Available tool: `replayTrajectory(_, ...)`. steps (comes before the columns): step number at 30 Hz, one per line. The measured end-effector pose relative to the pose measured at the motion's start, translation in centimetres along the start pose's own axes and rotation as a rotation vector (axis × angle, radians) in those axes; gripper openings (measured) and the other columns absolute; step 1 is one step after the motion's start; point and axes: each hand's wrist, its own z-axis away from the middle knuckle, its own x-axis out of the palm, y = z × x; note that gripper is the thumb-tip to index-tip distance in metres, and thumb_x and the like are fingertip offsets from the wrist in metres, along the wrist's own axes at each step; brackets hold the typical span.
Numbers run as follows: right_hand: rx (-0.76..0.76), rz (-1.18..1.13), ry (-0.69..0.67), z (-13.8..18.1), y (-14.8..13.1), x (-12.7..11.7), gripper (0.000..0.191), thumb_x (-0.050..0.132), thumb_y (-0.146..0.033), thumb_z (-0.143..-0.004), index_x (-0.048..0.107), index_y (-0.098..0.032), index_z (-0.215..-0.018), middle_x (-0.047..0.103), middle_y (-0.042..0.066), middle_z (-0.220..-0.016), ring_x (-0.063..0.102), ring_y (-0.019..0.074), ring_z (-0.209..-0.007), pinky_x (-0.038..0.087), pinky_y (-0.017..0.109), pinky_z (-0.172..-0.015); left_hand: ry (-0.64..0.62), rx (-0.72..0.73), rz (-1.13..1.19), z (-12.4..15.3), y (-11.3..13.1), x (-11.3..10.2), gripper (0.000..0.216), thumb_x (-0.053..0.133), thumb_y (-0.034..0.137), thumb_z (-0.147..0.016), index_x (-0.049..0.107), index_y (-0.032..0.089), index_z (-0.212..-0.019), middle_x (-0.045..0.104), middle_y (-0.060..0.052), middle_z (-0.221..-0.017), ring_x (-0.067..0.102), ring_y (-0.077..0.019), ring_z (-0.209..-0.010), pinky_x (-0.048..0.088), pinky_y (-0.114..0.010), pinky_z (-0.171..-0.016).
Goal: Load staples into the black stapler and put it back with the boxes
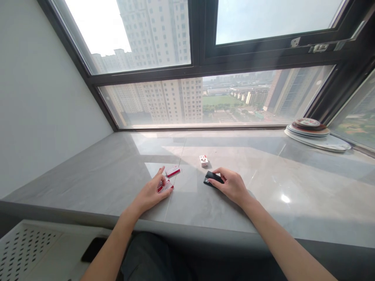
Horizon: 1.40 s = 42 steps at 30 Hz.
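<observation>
My left hand [152,191] rests on the grey stone sill [88,175] with its fingers over a small red-and-white box [166,186]; the forefinger points out toward a second red-and-white box [172,171] just beyond it. My right hand [231,184] lies to the right, its fingers closed on a flat black object [213,178] that sits on the sill. A third small red-and-white box [204,160] stands a little farther back between the two hands, touched by neither.
A stack of plates [315,132] sits at the far right of the sill by the window. A dark-framed window [199,66] runs along the back, a white wall on the left. A perforated white panel [26,246] and a dark phone [93,249] lie below the sill edge.
</observation>
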Motion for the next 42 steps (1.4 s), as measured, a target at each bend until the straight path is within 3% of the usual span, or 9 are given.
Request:
replayTrajectory(2, 0.005, -0.004, -0.003, 0.0, 0.0, 0.0, 0.039, 0.067, -0.062, -0.087, 0.073, -0.027, -0.102, 0.057, -0.001, -0.069, 0.051, 0.0164, -0.062, 0.038, 0.028, -0.064, -0.015, -0.047, -0.011, -0.6, -0.6, -0.4, 0.048, 0.063, 0.054, -0.086, 0.056, 0.028, -0.126, 0.027, -0.007, -0.170, 0.054, -0.0297, -0.138, 0.050, -0.040, -0.104)
replayTrajectory(6, 0.005, -0.007, 0.005, 0.0, -0.1, 0.0, 0.036, 0.067, -0.060, -0.088, 0.073, -0.028, -0.103, 0.057, -0.001, -0.069, 0.052, 0.0169, -0.062, 0.038, 0.029, -0.064, -0.067, -0.001, -0.059, -1.9, -1.4, -0.7, 0.083, 0.061, 0.057, -0.089, 0.025, 0.036, -0.161, 0.021, -0.002, -0.171, 0.043, -0.0283, -0.148, 0.042, -0.040, -0.115)
replayTrajectory(11, 0.018, 0.007, 0.033, 0.1, -0.5, -0.1, 0.030, 0.068, -0.051, -0.088, 0.071, -0.028, -0.107, 0.063, 0.000, -0.075, 0.055, 0.0181, -0.066, 0.040, 0.029, -0.066, -0.064, 0.132, -0.172, -2.6, -0.7, 1.2, 0.067, 0.048, 0.048, -0.100, 0.030, 0.034, -0.162, 0.031, 0.001, -0.168, 0.018, -0.0274, -0.159, 0.032, -0.044, -0.123)
replayTrajectory(16, 0.028, -0.025, 0.035, 0.3, -0.6, 0.0, 0.030, 0.064, -0.036, -0.089, 0.067, -0.027, -0.117, 0.069, 0.004, -0.101, 0.063, 0.0207, -0.084, 0.046, 0.030, -0.075, 0.053, 0.142, -0.233, -3.3, 1.3, 4.7, 0.059, 0.043, 0.044, -0.104, 0.034, 0.028, -0.160, 0.041, -0.008, -0.163, 0.028, -0.0256, -0.155, 0.023, -0.049, -0.126)
replayTrajectory(21, 0.061, -0.008, 0.057, 0.1, 0.0, 0.6, 0.030, 0.057, -0.028, -0.090, 0.065, -0.026, -0.118, 0.068, 0.007, -0.112, 0.064, 0.0247, -0.099, 0.047, 0.033, -0.084, 0.212, 0.063, -0.239, -5.7, 5.6, 9.6, 0.060, 0.041, 0.046, -0.104, 0.033, 0.021, -0.158, 0.039, -0.017, -0.161, 0.034, -0.0316, -0.151, 0.023, -0.056, -0.123)
replayTrajectory(29, 0.170, -0.020, 0.156, -0.4, 2.0, 1.4, 0.026, 0.056, -0.032, -0.091, 0.065, -0.026, -0.115, 0.068, 0.008, -0.111, 0.065, 0.0251, -0.099, 0.048, 0.035, -0.088, 0.398, -0.127, -0.227, -11.1, 12.8, 16.2, 0.070, 0.046, 0.034, -0.100, 0.025, 0.020, -0.164, 0.038, -0.023, -0.160, 0.034, -0.0451, -0.146, 0.021, -0.071, -0.117)
replayTrajectory(34, 0.224, -0.058, 0.152, -0.4, 2.1, 0.6, 0.029, 0.058, -0.040, -0.092, 0.067, -0.027, -0.116, 0.070, 0.008, -0.112, 0.066, 0.0254, -0.097, 0.050, 0.036, -0.086, 0.358, -0.115, -0.255, -11.4, 13.3, 16.0, 0.055, 0.045, 0.037, -0.102, 0.043, 0.028, -0.156, 0.041, -0.019, -0.158, 0.034, -0.0464, -0.144, 0.020, -0.078, -0.112)
replayTrajectory(38, 0.272, -0.166, 0.031, 0.2, 1.6, 0.6, 0.031, 0.055, -0.048, -0.095, 0.070, -0.025, -0.109, 0.071, 0.006, -0.095, 0.066, 0.0228, -0.080, 0.052, 0.034, -0.072, 0.346, -0.009, -0.272, -9.0, 12.4, 14.1, 0.049, 0.042, 0.033, -0.103, 0.047, 0.031, -0.152, 0.047, -0.015, -0.152, 0.033, -0.0403, -0.145, 0.014, -0.074, -0.118)
replayTrajectory(42, 0.302, -0.430, -0.095, 0.5, 0.4, 2.3, 0.039, 0.059, -0.051, -0.093, 0.067, -0.022, -0.119, 0.069, 0.007, -0.096, 0.066, 0.0208, -0.073, 0.055, 0.031, -0.058, 0.347, 0.095, -0.335, -5.8, 11.6, 11.9, 0.046, 0.042, 0.027, -0.103, 0.048, 0.031, -0.149, 0.055, -0.013, -0.141, 0.041, -0.0359, -0.140, 0.017, -0.067, -0.122)
